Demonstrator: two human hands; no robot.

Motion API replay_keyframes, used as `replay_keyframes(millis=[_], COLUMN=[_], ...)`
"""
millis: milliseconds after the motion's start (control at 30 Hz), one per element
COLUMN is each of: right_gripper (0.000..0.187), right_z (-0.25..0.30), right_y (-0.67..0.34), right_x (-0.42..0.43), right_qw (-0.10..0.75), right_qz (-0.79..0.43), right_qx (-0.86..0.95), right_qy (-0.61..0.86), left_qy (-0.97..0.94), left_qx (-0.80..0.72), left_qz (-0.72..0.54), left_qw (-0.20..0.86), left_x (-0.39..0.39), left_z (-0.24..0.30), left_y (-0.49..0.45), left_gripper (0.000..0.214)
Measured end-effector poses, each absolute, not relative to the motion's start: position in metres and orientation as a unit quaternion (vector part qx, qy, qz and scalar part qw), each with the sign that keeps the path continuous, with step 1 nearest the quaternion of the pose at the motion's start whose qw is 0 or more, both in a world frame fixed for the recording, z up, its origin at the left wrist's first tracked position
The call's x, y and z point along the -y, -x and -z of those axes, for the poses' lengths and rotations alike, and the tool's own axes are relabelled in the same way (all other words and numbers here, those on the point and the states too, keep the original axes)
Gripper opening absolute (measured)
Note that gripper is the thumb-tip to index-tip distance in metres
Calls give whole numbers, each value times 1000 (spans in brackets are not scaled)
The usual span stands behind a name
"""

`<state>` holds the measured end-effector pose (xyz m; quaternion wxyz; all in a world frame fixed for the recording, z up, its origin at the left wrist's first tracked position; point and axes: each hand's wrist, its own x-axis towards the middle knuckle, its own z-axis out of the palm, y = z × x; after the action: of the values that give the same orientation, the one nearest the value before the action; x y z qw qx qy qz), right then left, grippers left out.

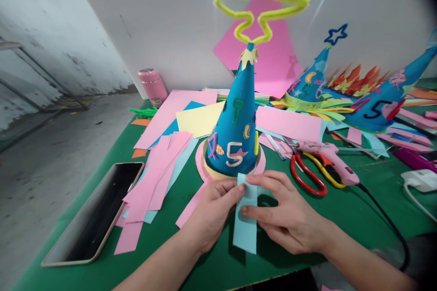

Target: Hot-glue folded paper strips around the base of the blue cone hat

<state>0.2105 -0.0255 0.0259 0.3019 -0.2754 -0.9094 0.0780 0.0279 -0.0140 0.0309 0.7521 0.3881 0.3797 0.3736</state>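
A light blue paper strip (246, 229) hangs down from the front rim of a blue cone hat (235, 118). My left hand (218, 204) pinches the strip's left edge near its upper end, thumb on top. On the strip's other side, my right hand (282, 211) has its fingers spread, with fingertips resting on the strip. The hat stands upright on a pink brim, bearing a pale 5 and small stickers. From its tip rises a yellow pipe-cleaner shape (261, 9). One pink strip (191, 204) sticks out from the brim behind my left hand.
Pink and light blue strips (155, 182) lie left, beside a phone (94, 211). On the right are red-handled scissors (309, 177) and a pink glue gun (327, 154) with a black cord. More decorated hats (310, 82) and a pink bottle (152, 86) stand farther back.
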Motion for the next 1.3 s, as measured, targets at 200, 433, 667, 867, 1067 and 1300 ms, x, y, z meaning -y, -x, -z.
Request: replay_keyframes(millis=[200,433,667,867,1067,1300], right_gripper=[45,9,13,16,17,18], right_z=[-39,-55,-25,-7,-22,-34], right_y=[-216,-213,-214,-193,-202,-195], right_x=[26,26,28,42,42,24], right_qw=[383,224,552,535,434,352], right_qz=[-227,-422,-499,-501,-501,-529], right_qx=[809,753,450,451,582,643], right_qy=[384,453,494,509,471,427], left_qy=[-589,-673,-440,-504,-534,-582], left_qx=[-410,-368,-240,-415,-438,-366], left_qz=[-274,-201,-394,-423,-335,-222], left_qw=[640,610,771,628,641,691], left_x=[17,19,17,18,18,21], left_z=[-40,-47,-40,-32,-31,-29], left_y=[-29,-30,-22,-31,-28,-32], left_gripper=[27,28,54,27,33,34])
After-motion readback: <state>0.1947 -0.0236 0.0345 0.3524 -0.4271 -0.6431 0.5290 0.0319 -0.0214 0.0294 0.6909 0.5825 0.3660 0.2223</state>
